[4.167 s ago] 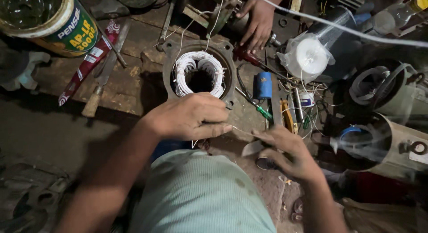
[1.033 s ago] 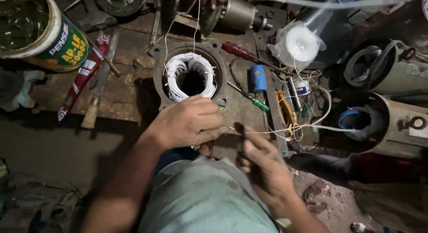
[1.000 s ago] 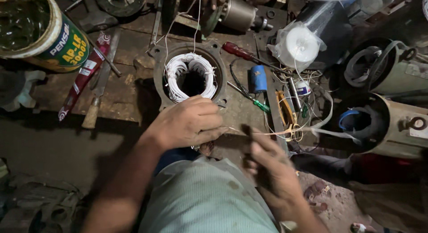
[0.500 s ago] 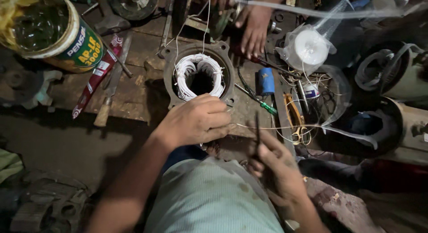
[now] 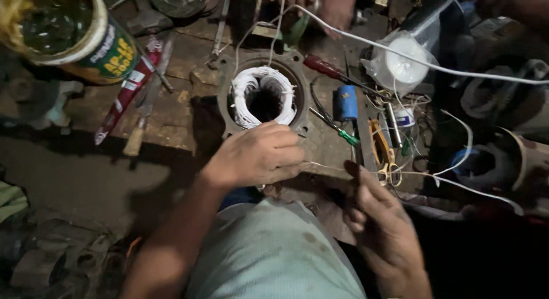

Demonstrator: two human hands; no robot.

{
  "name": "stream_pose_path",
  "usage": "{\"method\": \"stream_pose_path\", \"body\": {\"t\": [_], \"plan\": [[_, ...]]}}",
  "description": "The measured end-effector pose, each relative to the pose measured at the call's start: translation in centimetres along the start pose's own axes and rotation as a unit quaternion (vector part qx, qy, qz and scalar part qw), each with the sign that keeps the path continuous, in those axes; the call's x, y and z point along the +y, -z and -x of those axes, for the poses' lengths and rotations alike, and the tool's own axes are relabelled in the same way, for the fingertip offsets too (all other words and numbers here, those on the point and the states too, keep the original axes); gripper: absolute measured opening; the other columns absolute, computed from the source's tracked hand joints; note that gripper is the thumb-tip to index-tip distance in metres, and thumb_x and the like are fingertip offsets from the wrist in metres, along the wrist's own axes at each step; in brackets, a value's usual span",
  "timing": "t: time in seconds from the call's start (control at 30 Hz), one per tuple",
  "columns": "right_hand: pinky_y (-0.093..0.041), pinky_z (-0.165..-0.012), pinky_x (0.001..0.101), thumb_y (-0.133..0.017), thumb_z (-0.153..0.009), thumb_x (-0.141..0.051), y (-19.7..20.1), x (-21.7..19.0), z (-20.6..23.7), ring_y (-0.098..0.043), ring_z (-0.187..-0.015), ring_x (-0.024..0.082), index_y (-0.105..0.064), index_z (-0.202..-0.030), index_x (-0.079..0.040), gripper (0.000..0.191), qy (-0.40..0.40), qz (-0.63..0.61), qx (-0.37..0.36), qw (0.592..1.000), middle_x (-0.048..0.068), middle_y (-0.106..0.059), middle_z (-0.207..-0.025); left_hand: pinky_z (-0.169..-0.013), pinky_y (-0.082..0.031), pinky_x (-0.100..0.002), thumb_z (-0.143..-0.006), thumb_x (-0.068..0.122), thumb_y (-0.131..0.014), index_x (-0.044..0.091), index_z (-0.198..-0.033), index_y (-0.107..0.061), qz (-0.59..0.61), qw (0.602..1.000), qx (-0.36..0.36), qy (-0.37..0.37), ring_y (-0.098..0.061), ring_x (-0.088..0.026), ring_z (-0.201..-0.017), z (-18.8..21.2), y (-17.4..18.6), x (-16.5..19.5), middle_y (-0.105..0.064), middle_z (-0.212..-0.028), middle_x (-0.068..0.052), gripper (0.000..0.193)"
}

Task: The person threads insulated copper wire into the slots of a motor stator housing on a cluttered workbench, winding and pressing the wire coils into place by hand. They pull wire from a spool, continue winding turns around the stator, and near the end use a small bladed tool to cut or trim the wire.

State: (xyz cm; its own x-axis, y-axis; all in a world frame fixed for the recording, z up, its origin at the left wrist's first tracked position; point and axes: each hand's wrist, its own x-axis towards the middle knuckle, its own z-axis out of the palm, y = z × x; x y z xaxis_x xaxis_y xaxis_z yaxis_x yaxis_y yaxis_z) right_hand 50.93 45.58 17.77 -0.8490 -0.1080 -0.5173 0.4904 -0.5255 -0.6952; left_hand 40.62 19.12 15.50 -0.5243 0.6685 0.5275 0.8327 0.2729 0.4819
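My left hand (image 5: 257, 156) rests just in front of a round metal motor stator (image 5: 229, 113) packed with white wire windings (image 5: 249, 102). Its fingers are closed, pinching a thin bare wire (image 5: 326, 166) that runs to the right. That wire reaches my right hand (image 5: 380, 222), which is curled shut beside my knee with the thumb up. The wire seems pinched there too, though the grip is blurred. My light green trouser leg (image 5: 269, 253) fills the bottom centre.
A big open tin can (image 5: 74, 36) stands top left, with a red tube (image 5: 123, 93) and a wooden-handled tool (image 5: 137, 136) beside it. Screwdrivers (image 5: 320, 64), a blue cylinder (image 5: 345, 103), yellow-handled cutters (image 5: 378, 144) and a bagged white roll (image 5: 400, 62) lie to the right. Another person's hand (image 5: 337, 7) works at the top.
My right hand has dropped lower and curled shut; the dark thin tool it held upright no longer shows. My left hand has stayed by the stator. The view has shifted slightly.
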Motion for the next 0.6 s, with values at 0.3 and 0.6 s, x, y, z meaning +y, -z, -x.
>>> {"method": "stream_pose_path", "body": {"t": [0.3, 0.6], "plan": [[-0.039, -0.059, 0.0214, -0.065, -0.098, -0.018, 1.6, -1.4, 0.5, -0.047, -0.069, 0.007, -0.05, -0.145, 0.004, 0.055, 0.111, -0.03, 0.006, 0.993, 0.003, -0.058, -0.098, -0.081, -0.048, -0.039, -0.088, 0.02, -0.075, 0.009, -0.086, -0.061, 0.032, 0.999, 0.007, 0.008, -0.058, -0.025, -0.086, -0.4, 0.1, -0.2, -0.053, -0.086, -0.005, 0.018], [-0.042, -0.06, 0.0247, -0.071, -0.093, -0.016, -0.8, 2.7, -1.2, -0.048, -0.068, 0.01, -0.05, -0.149, 0.003, 0.063, -0.025, -0.031, -0.074, 0.996, 0.001, -0.051, -0.085, -0.081, -0.048, -0.039, -0.089, 0.02, -0.075, 0.009, -0.083, -0.06, 0.028, 0.999, 0.005, 0.015, -0.058, -0.026, -0.086, -0.5, 0.3, 0.4, -0.053, -0.085, -0.006, 0.02]]}}
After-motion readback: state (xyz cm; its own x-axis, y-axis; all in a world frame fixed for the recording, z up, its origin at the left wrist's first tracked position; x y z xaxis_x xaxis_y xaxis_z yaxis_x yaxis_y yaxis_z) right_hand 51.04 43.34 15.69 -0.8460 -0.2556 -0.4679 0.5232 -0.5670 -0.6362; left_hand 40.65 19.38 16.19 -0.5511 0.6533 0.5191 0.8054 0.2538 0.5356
